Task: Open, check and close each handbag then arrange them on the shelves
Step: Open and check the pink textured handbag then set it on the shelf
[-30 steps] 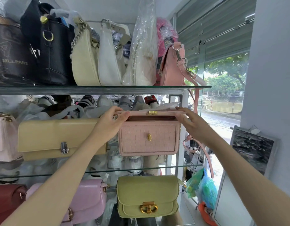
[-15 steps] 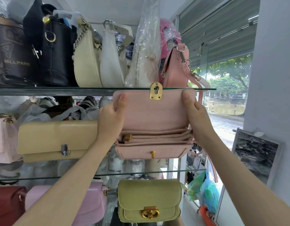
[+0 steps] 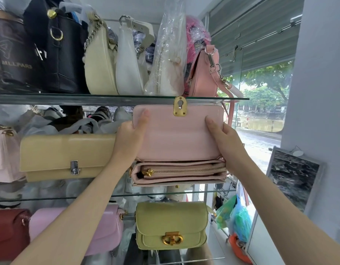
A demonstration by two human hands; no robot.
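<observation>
Pink handbag (image 3: 176, 138) sat at centre frame, flap raised and zip (image 3: 186, 170) showing. Left hand (image 3: 130, 139) and right hand (image 3: 225, 139) each gripped a flap edge below the glass shelf (image 3: 69, 99).

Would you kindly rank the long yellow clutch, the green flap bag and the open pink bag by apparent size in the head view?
1. Open pink bag, though it is nearest the camera.
2. Long yellow clutch.
3. Green flap bag.

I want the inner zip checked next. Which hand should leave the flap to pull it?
Left, probably: the zip pull lies at the pink bag's left end, just below the left hand. The right hand can keep the flap up.
</observation>
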